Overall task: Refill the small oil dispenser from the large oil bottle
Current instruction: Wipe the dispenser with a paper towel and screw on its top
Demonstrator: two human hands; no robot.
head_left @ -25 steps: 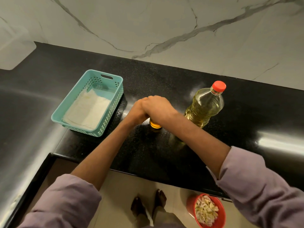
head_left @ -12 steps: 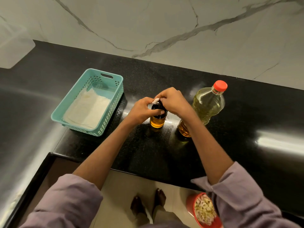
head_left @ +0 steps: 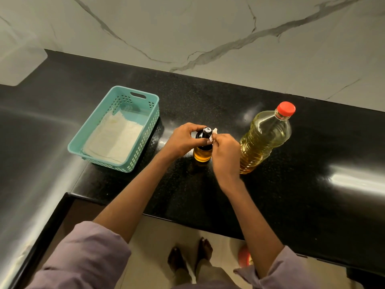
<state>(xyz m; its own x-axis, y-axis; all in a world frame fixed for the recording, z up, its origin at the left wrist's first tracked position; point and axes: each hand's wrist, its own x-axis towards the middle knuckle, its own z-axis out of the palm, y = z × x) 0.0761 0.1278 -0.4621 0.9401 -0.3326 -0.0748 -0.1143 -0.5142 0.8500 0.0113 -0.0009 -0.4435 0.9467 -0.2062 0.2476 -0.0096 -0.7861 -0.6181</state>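
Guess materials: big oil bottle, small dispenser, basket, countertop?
Large oil bottle: clear plastic, probably PET, judging by its ribbed see-through body; red plastic cap.
Small oil dispenser: clear body showing amber oil, glass or plastic, cannot tell; glossy black top.
Basket: matte teal moulded plastic, perforated walls.
Countertop: polished black speckled stone, likely granite, with sharp glare.

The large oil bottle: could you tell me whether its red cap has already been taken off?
No, the red cap sits on the neck of the large oil bottle, which stands upright on the counter, untouched.
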